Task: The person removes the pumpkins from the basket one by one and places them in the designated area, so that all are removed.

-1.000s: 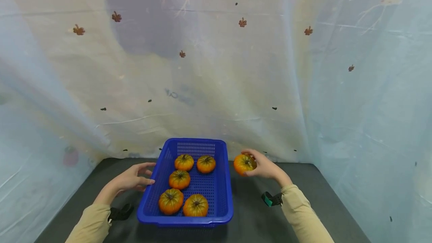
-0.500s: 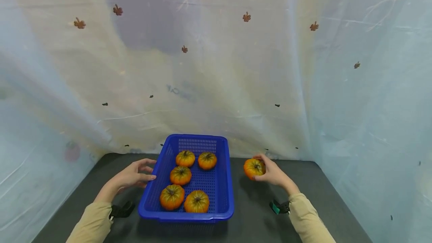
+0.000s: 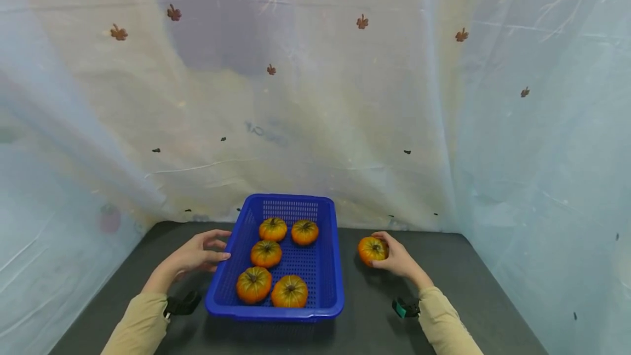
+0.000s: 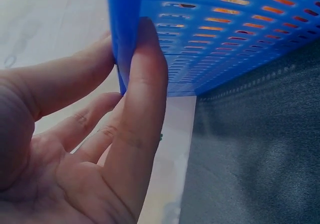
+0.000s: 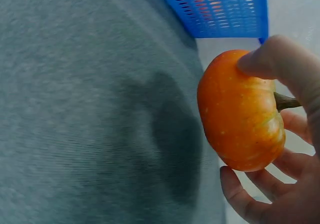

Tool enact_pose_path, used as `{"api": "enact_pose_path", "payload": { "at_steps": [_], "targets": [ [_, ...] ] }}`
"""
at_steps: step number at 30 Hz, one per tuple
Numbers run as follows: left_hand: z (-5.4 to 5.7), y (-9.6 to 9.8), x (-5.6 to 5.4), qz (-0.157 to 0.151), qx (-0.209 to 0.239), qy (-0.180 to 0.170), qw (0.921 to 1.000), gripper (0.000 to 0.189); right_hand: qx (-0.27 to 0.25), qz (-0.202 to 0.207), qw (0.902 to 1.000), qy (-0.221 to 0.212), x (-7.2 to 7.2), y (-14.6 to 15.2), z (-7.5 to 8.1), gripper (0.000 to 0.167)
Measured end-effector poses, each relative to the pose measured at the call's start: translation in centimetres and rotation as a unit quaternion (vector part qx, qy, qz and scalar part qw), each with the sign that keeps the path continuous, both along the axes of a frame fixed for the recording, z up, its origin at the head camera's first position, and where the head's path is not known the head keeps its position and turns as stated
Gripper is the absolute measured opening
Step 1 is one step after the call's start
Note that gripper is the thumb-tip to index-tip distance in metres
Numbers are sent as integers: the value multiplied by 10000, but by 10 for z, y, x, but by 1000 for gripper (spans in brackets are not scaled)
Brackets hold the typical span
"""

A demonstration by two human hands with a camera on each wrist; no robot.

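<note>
A blue perforated plastic basket stands on the table with several small orange pumpkins inside, one of them a pumpkin at its near left. My left hand pinches the basket's left rim; the left wrist view has thumb and fingers on either side of the rim. To the right of the basket, my right hand grips another small pumpkin by its sides. In the right wrist view this pumpkin shows its short stem toward the palm, and its shadow falls on the tabletop.
The dark grey table reaches back to a pale plastic sheet with leaf prints. Similar sheeting encloses the left and right sides. A black strap is on the left wrist, another strap on the right.
My right hand has moved away from the basket to the right and lower, carrying the pumpkin. The left hand keeps its place on the rim. The head view has shifted slightly.
</note>
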State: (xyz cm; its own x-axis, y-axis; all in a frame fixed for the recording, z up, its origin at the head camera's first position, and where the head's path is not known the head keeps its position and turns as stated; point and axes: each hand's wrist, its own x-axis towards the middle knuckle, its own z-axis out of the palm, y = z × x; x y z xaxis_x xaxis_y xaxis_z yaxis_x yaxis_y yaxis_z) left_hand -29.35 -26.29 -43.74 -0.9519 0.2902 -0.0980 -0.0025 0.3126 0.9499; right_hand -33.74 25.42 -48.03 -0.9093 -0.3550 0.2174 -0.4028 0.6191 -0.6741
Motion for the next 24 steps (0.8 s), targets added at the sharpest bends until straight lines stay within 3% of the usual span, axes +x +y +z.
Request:
{"api": "enact_pose_path", "payload": {
  "at_steps": [10, 24],
  "targets": [
    [1, 1, 0, 110, -200, 52, 9997, 70, -257, -222, 9994, -21, -2, -2, -9, 65],
    [-1, -1, 0, 76, -72, -10, 9999, 70, -250, -346, 9991, -33, -14, -2, -11, 64]
  ]
}}
